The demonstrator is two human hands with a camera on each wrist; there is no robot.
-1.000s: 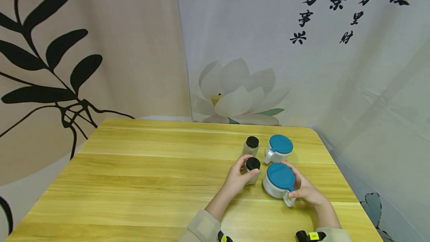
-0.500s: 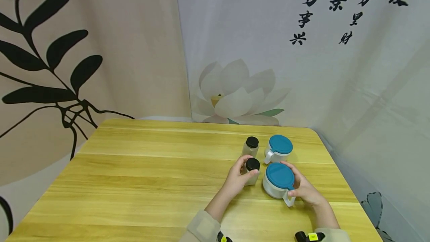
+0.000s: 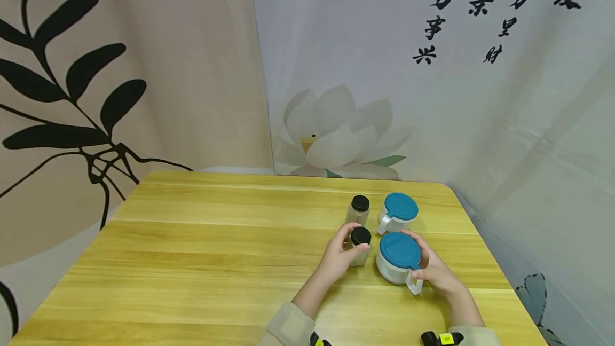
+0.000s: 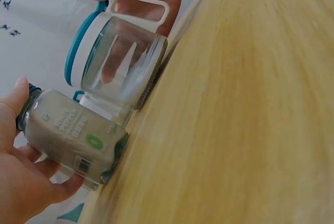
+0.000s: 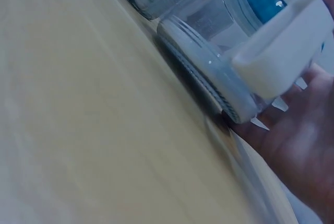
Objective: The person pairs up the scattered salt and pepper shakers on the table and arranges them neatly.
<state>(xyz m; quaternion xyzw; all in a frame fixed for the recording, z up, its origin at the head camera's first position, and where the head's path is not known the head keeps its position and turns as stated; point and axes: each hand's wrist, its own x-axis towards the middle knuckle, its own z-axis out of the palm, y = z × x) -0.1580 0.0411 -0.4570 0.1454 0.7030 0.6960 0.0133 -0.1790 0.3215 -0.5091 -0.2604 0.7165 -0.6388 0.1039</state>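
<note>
My left hand (image 3: 338, 254) grips a small black-capped bottle (image 3: 361, 236) from its left side. In the left wrist view this seasoning bottle (image 4: 70, 138) is clear, filled with greyish powder and printed with a green ring. Just to its right, a glass jar (image 3: 400, 250) with a blue lid and white handle stands on the table. My right hand (image 3: 436, 268) holds that jar from the right, its thumb by the handle. The right wrist view shows the jar's handle (image 5: 284, 51) close up, with fingers behind the glass.
Behind them stand a second black-capped bottle (image 3: 358, 210) and a second blue-lidded jar (image 3: 400, 210), its handle toward the front left. The wooden table (image 3: 192, 260) stretches far to the left. A printed curtain (image 3: 336, 41) hangs beyond its back edge.
</note>
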